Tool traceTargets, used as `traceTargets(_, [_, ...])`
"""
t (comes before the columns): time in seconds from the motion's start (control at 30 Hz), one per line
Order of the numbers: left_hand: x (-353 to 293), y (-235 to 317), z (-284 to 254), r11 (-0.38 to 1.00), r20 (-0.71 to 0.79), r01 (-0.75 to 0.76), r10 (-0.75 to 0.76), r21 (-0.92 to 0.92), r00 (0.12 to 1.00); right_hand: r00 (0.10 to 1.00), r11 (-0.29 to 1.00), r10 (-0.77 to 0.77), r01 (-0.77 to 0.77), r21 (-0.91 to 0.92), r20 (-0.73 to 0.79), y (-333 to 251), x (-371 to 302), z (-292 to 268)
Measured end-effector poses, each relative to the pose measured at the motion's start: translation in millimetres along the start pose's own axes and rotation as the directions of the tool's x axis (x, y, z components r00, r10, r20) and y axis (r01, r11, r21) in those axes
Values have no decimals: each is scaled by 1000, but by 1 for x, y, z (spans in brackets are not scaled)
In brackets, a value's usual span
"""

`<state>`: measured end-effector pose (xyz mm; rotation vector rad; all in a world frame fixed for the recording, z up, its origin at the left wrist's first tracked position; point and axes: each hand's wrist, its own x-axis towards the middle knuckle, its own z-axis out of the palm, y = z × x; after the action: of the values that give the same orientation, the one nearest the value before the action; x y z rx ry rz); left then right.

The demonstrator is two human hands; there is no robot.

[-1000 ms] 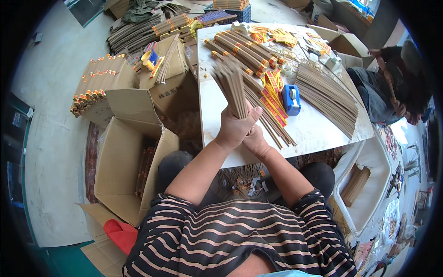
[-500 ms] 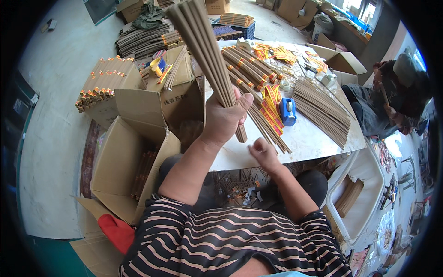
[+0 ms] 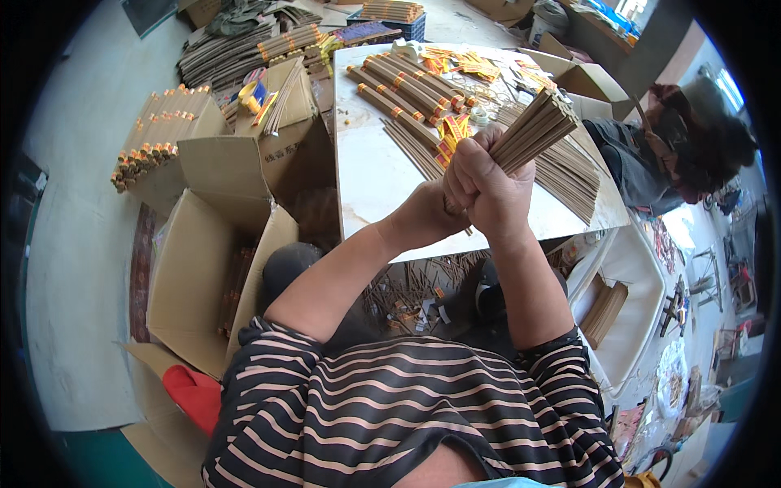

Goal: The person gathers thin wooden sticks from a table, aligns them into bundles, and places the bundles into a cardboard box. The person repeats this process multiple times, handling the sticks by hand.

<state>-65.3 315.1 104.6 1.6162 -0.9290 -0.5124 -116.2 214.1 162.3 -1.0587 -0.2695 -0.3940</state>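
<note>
A bundle of brown incense sticks (image 3: 537,128) slants up and to the right over the near part of the white table (image 3: 362,191). My right hand (image 3: 498,189) is closed around its middle. Pressed against it from the left, my left hand (image 3: 435,213) is closed around the bundle's lower end, which the fingers mostly hide. Just beyond the hands lie red-and-yellow paper labels (image 3: 452,138) and loose incense sticks (image 3: 412,148). Wrapped incense bundles (image 3: 403,91) with red-and-yellow bands rest farther back. A wide spread of loose sticks (image 3: 569,180) lies to the right, partly behind the held bundle.
Open cardboard boxes (image 3: 199,276) stand at my left, near a stack of banded bundles (image 3: 167,126). Tape rolls (image 3: 252,96) sit on another carton. A white tub (image 3: 643,325) holding sticks is at my right. Another person (image 3: 663,146) sits beyond the table's right corner.
The bundle has swung from upright in my left hand to a rightward slant. My right hand, apart from it before, now grips it beside my left. The view has shifted slightly.
</note>
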Motion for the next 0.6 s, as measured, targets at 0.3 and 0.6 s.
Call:
traceTargets(0.3, [15, -80, 7, 915, -429, -305, 394, 263, 813, 995, 910, 4, -43, -412, -95, 62, 17, -1])
traceTargets(0.6, [24, -78, -5, 962, -409, -234, 271, 138, 872, 995, 911, -66, 28, -412, -79, 71, 38, -6])
